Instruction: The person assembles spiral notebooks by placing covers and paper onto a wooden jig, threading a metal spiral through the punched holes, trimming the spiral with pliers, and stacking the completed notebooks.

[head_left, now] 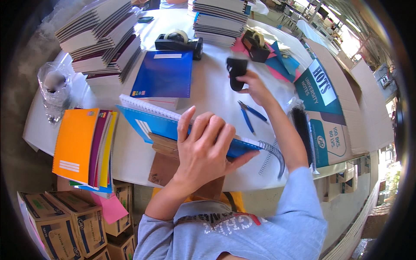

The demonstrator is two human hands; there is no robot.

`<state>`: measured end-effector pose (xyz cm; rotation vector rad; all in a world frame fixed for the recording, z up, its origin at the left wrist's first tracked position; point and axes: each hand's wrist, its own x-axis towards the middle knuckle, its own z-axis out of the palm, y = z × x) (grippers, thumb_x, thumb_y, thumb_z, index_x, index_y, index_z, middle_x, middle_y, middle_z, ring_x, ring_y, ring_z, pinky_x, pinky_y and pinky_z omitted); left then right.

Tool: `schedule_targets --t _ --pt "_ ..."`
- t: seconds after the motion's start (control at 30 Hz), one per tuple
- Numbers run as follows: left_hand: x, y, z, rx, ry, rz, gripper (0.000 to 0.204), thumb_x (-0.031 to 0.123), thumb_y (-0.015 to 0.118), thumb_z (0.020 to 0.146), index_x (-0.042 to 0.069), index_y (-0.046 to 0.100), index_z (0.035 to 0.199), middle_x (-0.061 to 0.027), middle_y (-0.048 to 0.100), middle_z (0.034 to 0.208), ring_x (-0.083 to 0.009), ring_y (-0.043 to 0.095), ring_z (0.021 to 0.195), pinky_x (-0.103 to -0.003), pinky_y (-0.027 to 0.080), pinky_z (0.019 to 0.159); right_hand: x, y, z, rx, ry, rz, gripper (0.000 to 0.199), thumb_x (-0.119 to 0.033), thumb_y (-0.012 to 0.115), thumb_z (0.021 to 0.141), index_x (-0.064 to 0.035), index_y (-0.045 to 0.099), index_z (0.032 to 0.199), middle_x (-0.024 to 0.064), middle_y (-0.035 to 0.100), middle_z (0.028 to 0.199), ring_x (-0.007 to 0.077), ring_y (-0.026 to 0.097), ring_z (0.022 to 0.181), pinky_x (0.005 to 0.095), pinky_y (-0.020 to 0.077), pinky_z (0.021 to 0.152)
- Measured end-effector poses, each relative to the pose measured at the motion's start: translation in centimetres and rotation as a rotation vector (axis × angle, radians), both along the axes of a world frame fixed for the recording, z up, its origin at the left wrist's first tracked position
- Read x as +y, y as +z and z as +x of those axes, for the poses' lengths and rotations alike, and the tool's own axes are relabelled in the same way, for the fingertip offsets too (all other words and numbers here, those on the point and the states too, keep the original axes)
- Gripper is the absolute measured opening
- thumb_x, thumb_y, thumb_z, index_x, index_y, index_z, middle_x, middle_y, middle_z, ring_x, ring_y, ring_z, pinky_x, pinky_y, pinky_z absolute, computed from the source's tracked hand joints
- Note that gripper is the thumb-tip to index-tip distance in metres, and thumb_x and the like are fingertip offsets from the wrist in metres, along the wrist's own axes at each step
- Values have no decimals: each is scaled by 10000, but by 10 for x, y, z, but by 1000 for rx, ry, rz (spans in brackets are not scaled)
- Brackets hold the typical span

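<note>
My left hand [203, 141] grips a blue notebook [162, 125], fingers over its upper side and thumb at its near right end. The notebook is tilted, with white pages showing along its far edge. Loose coil binding [271, 149] trails beside its right end. Further off, my right hand [253, 86] is closed around a black hand-sized object [237, 73], slightly blurred; its exact kind is unclear. Pliers with blue handles [249, 115] lie on the table below that hand. Brown cardboard [164, 169] sits under the held notebook.
Spiral notebooks are stacked high at the back left [99, 39] and back middle [219, 21]. Coloured notebooks [73, 147] stand left. Two tape dispensers [177, 42] [255, 45] and a flat blue notebook [164, 73] lie beyond. An open carton [325, 108] and black coils [301, 125] are right.
</note>
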<state>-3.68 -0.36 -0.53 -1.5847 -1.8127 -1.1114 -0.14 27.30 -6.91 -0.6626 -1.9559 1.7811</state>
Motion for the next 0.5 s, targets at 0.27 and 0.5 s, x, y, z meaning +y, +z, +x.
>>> schedule_targets --t 0.27,0.5 --pt "-2 6 4 -23 4 -26 435 480 711 656 82 541 701 -47 493 726 -233 505 751 -415 352 873 -99 65 108 411 575 283 198 -208 546 882 -43 655 890 231 619 998 373 580 987 440 457 878" --pt "-5 2 7 0 31 -10 441 483 719 646 81 546 699 -45 495 716 -234 520 768 -436 341 922 -95 62 98 576 629 376 225 -151 687 710 -48 695 910 176 666 911 276 637 901 412 458 916"
